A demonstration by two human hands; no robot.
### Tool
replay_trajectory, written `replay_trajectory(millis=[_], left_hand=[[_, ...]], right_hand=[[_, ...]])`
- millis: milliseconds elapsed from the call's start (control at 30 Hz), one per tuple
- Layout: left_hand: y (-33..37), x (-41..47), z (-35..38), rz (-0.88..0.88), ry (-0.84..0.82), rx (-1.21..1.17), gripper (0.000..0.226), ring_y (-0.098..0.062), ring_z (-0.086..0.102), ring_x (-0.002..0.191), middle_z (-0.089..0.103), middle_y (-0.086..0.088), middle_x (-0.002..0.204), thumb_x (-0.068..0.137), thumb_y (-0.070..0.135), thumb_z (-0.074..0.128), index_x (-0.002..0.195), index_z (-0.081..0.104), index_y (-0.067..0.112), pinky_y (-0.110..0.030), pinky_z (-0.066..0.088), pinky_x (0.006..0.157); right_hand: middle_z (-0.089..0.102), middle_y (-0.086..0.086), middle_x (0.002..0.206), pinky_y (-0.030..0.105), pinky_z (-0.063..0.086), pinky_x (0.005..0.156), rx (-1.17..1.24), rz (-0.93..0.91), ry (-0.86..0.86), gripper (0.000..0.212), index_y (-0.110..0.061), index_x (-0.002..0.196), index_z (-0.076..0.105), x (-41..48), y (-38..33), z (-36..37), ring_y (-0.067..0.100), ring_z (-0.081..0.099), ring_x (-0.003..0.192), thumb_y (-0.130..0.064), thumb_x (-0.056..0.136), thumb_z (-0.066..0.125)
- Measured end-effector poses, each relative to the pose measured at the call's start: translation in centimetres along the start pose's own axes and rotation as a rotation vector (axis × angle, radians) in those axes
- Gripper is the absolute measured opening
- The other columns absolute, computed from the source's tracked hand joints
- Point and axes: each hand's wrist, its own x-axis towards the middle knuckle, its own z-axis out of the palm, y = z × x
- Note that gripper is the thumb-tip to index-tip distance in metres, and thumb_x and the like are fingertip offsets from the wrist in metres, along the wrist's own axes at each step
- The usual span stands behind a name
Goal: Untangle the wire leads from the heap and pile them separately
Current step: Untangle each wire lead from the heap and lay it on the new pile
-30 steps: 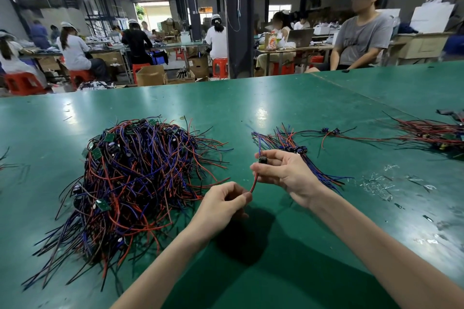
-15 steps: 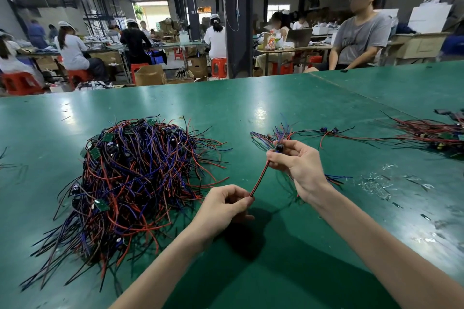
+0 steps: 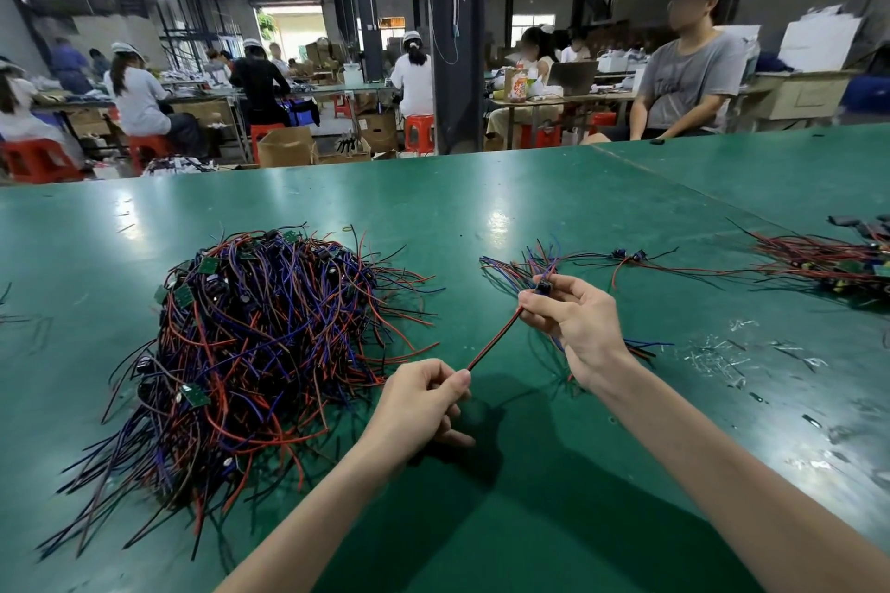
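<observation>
1. Wire lead point(image 3: 491, 344): through the head camera I am watching one red-and-black lead being held taut in the air. It is running from seven o'clock to one o'clock between the two hands, above the green table point(image 3: 481, 217).
2. Left hand point(image 3: 424, 400): thumb and forefinger are pinching the lead's tail end, with the remaining fingers curling loosely underneath. I judge this hand is acting as the anchor, so the lead straightens.
3. Right hand point(image 3: 573, 323): the curled fingertips are pinching the lead just below its black connector point(image 3: 544, 288), which is standing clear above them. Gripping at the head is probably letting the connector ends line up when the lead is laid down.
4. Heap point(image 3: 260, 342): it is lying at nine o'clock of the hands, red, violet and black leads mixing with small green boards. The held lead is not touching it, so I am reading it as freed.
5. Sorted pile point(image 3: 505, 267): a few fanned leads are lying at twelve o'clock, just behind the right hand. I judge the next move is a short set-down there. The pile is small beside the heap, so most of the work is remaining.
6. Second bundle point(image 3: 828, 260) is resting at three o'clock and pale scraps point(image 3: 722, 352) at four o'clock.
</observation>
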Motion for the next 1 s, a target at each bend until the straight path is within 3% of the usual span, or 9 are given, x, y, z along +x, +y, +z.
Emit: replay_trajectory(millis=[233,500,667,833,1000], left_hand=[[-0.1,0.1,0.0,-0.028,0.022,0.052,0.016,-0.007,0.043,0.044,0.044,-0.004,0.061,0.096,0.007,0.049,0.085,0.059,0.001,-0.037,0.057,0.052],[-0.2,0.6,-0.3,-0.049,0.095,0.043,0.016,-0.014,0.048,0.033,0.044,0.000,0.049,0.095,0.004,0.048,0.084,0.059,0.001,-0.060,0.055,0.064],[0.2,0.3,-0.3,-0.012,0.106,0.079,0.015,-0.012,0.048,0.033,0.045,0.003,0.047,0.095,0.003,0.048,0.090,0.062,0.002,-0.058,0.056,0.062],[0.3,0.3,-0.3,0.014,0.134,0.150,0.019,-0.009,0.044,0.036,0.044,-0.003,0.057,0.096,0.003,0.046,0.088,0.063,0.005,-0.053,0.057,0.060],[0.1,0.4,-0.6,0.025,0.162,0.169,0.019,-0.009,0.047,0.035,0.042,-0.005,0.061,0.097,0.004,0.046,0.085,0.060,0.010,-0.051,0.057,0.055]], right_hand=[[0.061,0.014,0.083,0.021,0.054,0.055,0.076,0.034,-0.023,0.028,-0.001,0.091,0.057,0.0,-0.4,0.1,0.018,0.064,0.064,0.017,0.073,0.067],[0.060,0.010,0.077,0.022,0.055,0.055,0.127,0.075,-0.165,0.026,0.000,0.092,0.059,-0.7,-0.8,0.6,0.015,0.066,0.060,0.016,0.072,0.066],[0.060,0.013,0.078,0.021,0.055,0.054,0.136,0.092,-0.181,0.024,-0.001,0.089,0.060,-0.9,-1.0,0.6,0.016,0.066,0.059,0.017,0.074,0.063],[0.065,0.009,0.070,0.023,0.056,0.055,0.145,0.109,-0.197,0.025,-0.001,0.088,0.060,-1.1,-1.0,0.7,0.017,0.066,0.058,0.018,0.072,0.064],[0.068,0.008,0.065,0.023,0.056,0.055,0.151,0.140,-0.242,0.030,-0.002,0.086,0.061,-1.4,-1.1,0.9,0.017,0.067,0.059,0.009,0.059,0.068]])
